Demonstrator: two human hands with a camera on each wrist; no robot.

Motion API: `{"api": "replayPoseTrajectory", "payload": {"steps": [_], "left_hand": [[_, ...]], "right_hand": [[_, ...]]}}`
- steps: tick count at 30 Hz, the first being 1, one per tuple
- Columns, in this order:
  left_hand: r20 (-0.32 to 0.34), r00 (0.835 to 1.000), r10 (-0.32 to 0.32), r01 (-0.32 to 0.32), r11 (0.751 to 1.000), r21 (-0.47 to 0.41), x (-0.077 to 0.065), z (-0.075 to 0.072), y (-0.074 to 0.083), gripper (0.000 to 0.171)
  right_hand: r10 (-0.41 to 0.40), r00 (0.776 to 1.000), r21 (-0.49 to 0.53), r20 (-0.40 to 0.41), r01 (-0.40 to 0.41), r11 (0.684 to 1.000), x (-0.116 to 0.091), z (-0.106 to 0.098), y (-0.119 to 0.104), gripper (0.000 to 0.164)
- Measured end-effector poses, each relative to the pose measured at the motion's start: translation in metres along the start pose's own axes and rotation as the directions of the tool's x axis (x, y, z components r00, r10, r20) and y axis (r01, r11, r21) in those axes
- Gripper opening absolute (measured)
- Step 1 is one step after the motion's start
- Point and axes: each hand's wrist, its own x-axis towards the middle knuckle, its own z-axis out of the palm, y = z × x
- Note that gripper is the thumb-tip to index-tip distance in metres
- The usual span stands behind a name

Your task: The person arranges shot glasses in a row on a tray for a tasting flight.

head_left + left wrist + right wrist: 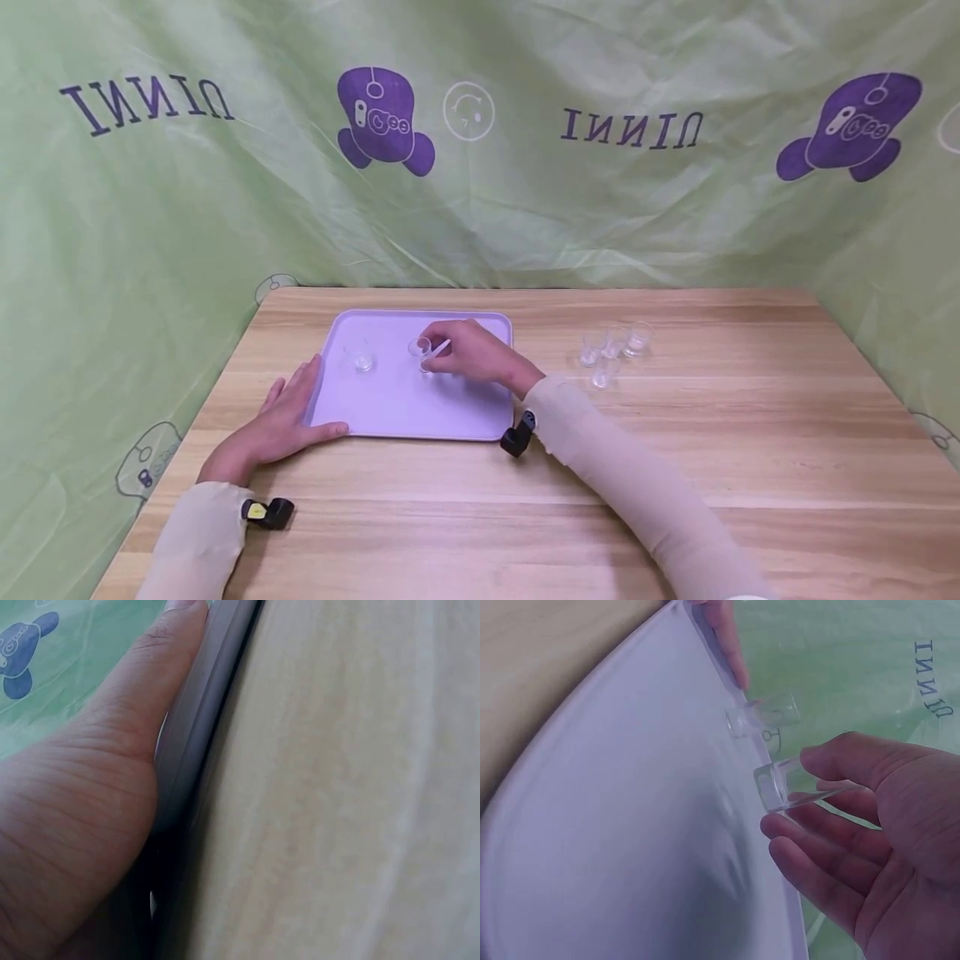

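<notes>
A lavender tray (405, 408) lies on the wooden table (675, 433). My right hand (468, 350) reaches over the tray and pinches a small clear glass (420, 348) between thumb and fingers, low over the tray floor. In the right wrist view that glass (780, 787) sits between the thumb and fingers of the right hand (885, 825), above the tray (630, 825). A second small glass (363, 358) (769, 716) stands on the tray to the left. My left hand (281, 421) lies flat at the tray's front left corner. Its thumb (97, 787) presses along the tray's rim (202, 697).
Several small clear glasses (615, 350) stand in a cluster on the table right of the tray. A green printed cloth (480, 167) hangs behind and at both sides of the table. Bare wood stretches along the front and the right.
</notes>
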Motion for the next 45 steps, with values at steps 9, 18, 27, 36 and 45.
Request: {"api": "replayPoseTrajectory", "payload": {"steps": [9,18,27,36,45], "left_hand": [[0.002,1.0,-0.006,0.006,1.0,0.012,0.001,-0.003,-0.002,0.121],[0.01,1.0,-0.009,0.009,1.0,0.012,0.001,-0.002,-0.003,0.121],[0.011,1.0,-0.008,0.008,1.0,0.009,0.0,0.0,-0.005,0.12],[0.011,1.0,0.001,-0.001,1.0,-0.006,0.004,0.0,-0.003,0.12],[0.001,1.0,-0.001,0.001,1.0,-0.005,0.001,0.002,-0.004,0.12]], "right_hand": [[0.003,1.0,-0.013,-0.011,-0.003,1.0,0.022,0.022,-0.008,0.018],[0.031,0.998,-0.025,-0.046,-0.033,0.999,0.035,0.034,-0.011,0.022],[0.027,0.997,-0.036,-0.078,-0.03,0.999,0.039,0.044,-0.007,0.03],[0.049,0.993,-0.054,-0.11,-0.056,0.997,0.041,0.049,-0.007,0.033],[0.045,0.992,-0.103,-0.121,-0.058,0.993,0.042,0.051,-0.007,0.034]]}}
